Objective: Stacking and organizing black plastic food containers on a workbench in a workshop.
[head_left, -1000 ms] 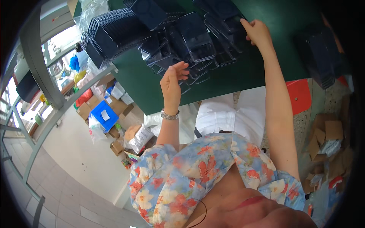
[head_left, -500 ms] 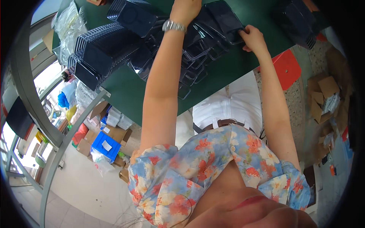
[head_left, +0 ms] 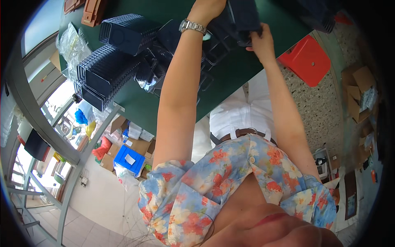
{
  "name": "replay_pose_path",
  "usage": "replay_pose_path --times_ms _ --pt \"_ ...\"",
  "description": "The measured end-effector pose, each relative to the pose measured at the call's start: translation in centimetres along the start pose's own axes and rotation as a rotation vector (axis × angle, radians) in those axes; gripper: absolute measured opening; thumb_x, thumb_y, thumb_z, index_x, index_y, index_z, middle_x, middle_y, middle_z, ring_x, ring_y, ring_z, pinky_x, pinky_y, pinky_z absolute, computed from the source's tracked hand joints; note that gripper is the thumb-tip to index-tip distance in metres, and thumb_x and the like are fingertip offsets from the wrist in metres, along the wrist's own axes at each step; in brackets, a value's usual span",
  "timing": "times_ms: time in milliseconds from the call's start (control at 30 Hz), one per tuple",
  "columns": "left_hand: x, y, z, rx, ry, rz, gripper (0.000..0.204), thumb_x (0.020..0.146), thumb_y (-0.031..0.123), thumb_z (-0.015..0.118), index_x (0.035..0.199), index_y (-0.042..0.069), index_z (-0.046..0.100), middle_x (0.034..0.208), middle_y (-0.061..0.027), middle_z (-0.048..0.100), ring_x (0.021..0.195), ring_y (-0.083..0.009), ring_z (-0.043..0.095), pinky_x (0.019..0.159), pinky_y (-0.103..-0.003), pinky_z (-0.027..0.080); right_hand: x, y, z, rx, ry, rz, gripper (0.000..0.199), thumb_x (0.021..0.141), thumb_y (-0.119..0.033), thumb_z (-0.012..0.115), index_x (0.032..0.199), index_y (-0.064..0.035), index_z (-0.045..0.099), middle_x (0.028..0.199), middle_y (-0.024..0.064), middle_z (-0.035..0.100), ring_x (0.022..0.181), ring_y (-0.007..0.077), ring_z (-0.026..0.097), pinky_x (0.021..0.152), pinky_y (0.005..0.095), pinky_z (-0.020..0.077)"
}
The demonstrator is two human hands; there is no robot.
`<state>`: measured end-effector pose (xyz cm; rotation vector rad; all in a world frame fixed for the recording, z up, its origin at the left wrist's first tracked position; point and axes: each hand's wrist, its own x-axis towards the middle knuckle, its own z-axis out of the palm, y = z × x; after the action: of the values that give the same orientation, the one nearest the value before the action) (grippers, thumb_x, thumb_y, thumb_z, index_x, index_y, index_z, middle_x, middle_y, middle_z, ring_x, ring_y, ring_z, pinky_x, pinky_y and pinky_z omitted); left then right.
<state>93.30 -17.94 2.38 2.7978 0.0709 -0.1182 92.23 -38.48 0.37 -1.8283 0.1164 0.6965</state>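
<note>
Many dark containers nested inside one another; right hand grasping dark tray; left hand's hold unclear.

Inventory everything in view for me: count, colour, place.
Table: one, green, top
Gripped trays: count unclear, dark, top centre
Stacked trays: many, dark, upper left
Loose trays: several, dark, upper centre
Moulded pieces: at least two, brown, top left
Plastic wrap: heap, clear, upper left
Container: one, blue, left
Cardboard boxes: several, brown, both sides
Metal frame: one, grey, left
Stool: one, red, right
Trousers: pair, white, centre
Shirt: one, blue floral, lower centre
Watch: one, silver, left wrist
Left hand: one, bare, top centre
Right hand: one, bare, gripping trays
</note>
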Motion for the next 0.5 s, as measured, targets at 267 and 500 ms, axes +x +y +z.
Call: replay_pose_path --times_ms 267,500 --pt "0.1 0.8 -5.4 -0.147 -0.339 -0.05 0.039 0.098 0.023 0.032 0.136 0.017 0.04 0.114 -0.024 0.057 0.104 -0.0409 0.057 0.085 -0.043 0.046 -3.9 0.6 2.8 0.494 -0.091 0.343 0.022 0.088 -0.011 0.06 0.103 0.0034 0.051 0.084 0.0107 0.055 0.073 0.0236 0.062 0.066 0.0415 0.0601" --pt "-4.3 -5.4 -2.7 0.174 -0.514 -0.005 0.049 0.096 0.013 0.028 0.143 0.026 0.028 0.12 -0.0272 0.052 0.096 -0.0458 0.059 0.086 -0.047 0.047 -7.4 -0.3 9.5 0.472 -0.208 0.558 0.03 0.091 -0.014 0.053 0.118 -0.0052 0.044 0.107 0.009 0.056 0.091 0.0207 0.06 0.078 0.0412 0.0564"
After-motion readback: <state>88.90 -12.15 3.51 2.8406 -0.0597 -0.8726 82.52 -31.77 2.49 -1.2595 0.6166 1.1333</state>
